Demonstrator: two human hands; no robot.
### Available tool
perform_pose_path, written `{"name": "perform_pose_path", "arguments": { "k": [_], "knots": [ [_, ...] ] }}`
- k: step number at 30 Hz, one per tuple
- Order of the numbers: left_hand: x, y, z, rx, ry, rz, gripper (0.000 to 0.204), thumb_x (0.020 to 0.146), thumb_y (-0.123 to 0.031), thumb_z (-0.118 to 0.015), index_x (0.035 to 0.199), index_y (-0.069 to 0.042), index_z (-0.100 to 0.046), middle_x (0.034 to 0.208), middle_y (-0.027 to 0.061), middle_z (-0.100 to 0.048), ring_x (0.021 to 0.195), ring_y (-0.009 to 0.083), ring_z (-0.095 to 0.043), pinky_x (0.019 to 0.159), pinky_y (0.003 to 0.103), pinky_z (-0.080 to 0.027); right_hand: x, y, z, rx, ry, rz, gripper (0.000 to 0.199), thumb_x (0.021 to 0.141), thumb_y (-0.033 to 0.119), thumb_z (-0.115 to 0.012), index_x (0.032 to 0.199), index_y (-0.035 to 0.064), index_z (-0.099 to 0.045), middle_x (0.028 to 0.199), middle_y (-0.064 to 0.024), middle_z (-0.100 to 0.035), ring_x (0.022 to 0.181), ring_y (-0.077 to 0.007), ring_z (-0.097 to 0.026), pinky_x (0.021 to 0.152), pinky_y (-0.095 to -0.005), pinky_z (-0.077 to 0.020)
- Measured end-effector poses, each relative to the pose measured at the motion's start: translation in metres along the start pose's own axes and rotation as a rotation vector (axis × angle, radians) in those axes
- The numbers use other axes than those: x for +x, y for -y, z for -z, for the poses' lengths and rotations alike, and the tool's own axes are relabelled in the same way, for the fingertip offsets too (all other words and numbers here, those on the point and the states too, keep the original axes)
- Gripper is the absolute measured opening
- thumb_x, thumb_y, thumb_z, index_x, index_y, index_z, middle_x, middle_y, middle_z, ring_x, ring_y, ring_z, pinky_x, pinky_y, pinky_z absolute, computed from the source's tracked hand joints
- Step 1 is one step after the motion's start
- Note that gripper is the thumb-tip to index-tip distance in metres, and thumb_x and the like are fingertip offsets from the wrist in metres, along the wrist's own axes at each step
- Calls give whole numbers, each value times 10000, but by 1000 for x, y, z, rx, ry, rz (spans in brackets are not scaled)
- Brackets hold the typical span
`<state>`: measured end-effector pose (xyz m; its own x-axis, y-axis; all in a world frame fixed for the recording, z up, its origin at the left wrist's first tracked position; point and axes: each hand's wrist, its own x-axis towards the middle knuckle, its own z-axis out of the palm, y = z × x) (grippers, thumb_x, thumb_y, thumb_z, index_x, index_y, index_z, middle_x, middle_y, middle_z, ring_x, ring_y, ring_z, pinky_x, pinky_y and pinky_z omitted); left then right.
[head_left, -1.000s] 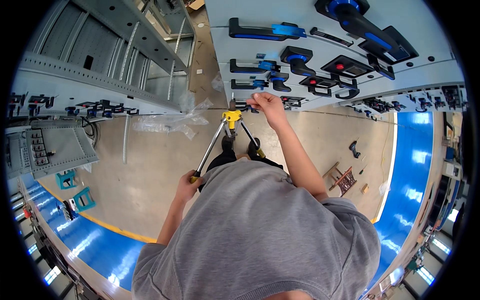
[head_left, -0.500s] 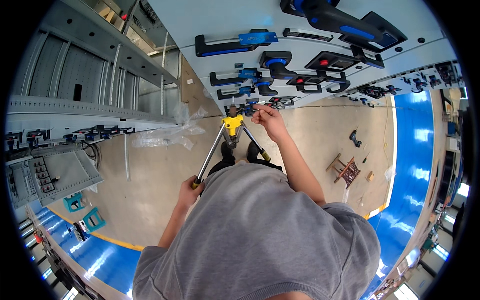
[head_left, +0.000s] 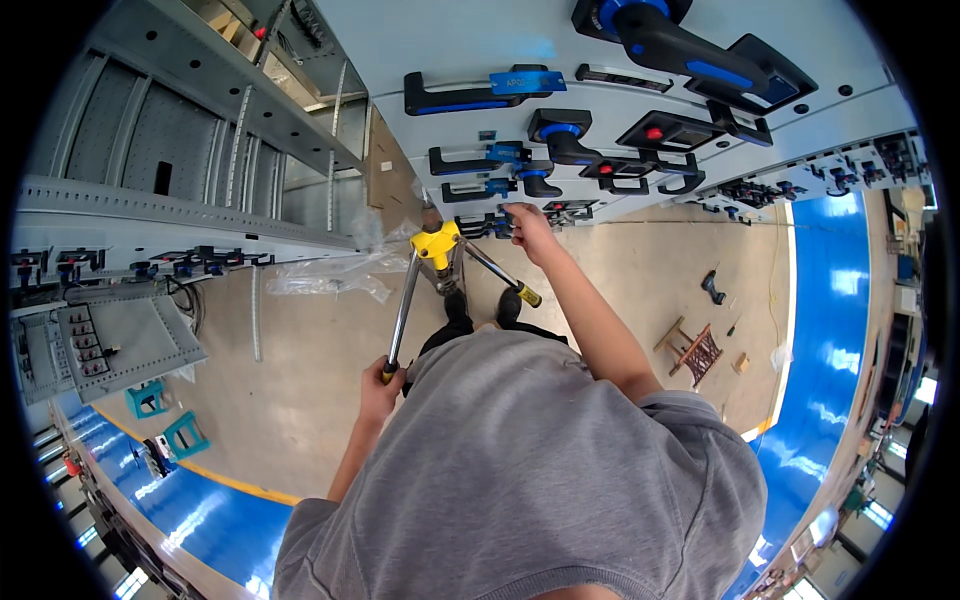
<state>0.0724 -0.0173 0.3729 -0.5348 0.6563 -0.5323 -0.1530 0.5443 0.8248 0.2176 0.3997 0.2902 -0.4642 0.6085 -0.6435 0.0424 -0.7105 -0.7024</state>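
Observation:
My left hand (head_left: 378, 388) is closed round the black and yellow grip of one long lever of a two-handed rivet gun (head_left: 436, 244). The tool has a yellow head and two metal arms spread apart; its nose points at the lower front of the grey cabinet (head_left: 400, 120). The other lever's grip (head_left: 529, 294) hangs free above my right shoe. My right hand (head_left: 535, 235) is raised to the low part of the cabinet front, beside the lowest black and blue handles. Its fingers are curled together, and whatever they pinch is hidden.
Clear plastic film (head_left: 335, 275) lies on the floor beside an open metal cabinet frame (head_left: 130, 190). To the right are a cordless drill (head_left: 712, 287) and a small wooden stool (head_left: 695, 350). Teal stools (head_left: 185, 437) stand at the left, near the blue floor strip.
The rivet gun's head has shifted left and slightly down, away from my right hand. My right hand's fingers have curled in closer to the cabinet front. My left hand keeps its grip.

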Motion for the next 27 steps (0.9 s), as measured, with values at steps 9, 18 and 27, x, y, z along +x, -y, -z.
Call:
{"name": "perform_pose_path", "arguments": {
  "k": [9, 18, 27],
  "knots": [
    [-12, 5, -2, -83, -36, 1, 188, 918, -86, -685, 786, -45, -557, 652, -41, -487, 599, 58, -439, 541, 273, -343, 87, -30, 0, 6, -455, 244, 275, 927, 309, -789, 1047, 74, -711, 677, 28, -479, 470, -123, -362, 453, -292, -311],
    [-25, -4, -9, -103, -75, 26, 205, 923, -99, -682, 777, -35, -553, 668, -25, -499, 622, 71, -453, 563, 287, -359, 32, -43, 21, 313, 47, -95, 249, 1010, 272, -554, 803, 155, -478, 632, 37, -380, 536, -131, -381, 621, -358, -479],
    [10, 33, -16, 93, -53, -12, 253, 907, -185, -701, 795, 1, -571, 644, 27, -464, 625, 125, -409, 585, 332, -388, -46, -94, 44, -315, 205, -100, 193, 1030, 279, -500, 898, 138, -499, 646, 20, -413, 504, -111, -425, 459, -342, -523]
  ]
}}
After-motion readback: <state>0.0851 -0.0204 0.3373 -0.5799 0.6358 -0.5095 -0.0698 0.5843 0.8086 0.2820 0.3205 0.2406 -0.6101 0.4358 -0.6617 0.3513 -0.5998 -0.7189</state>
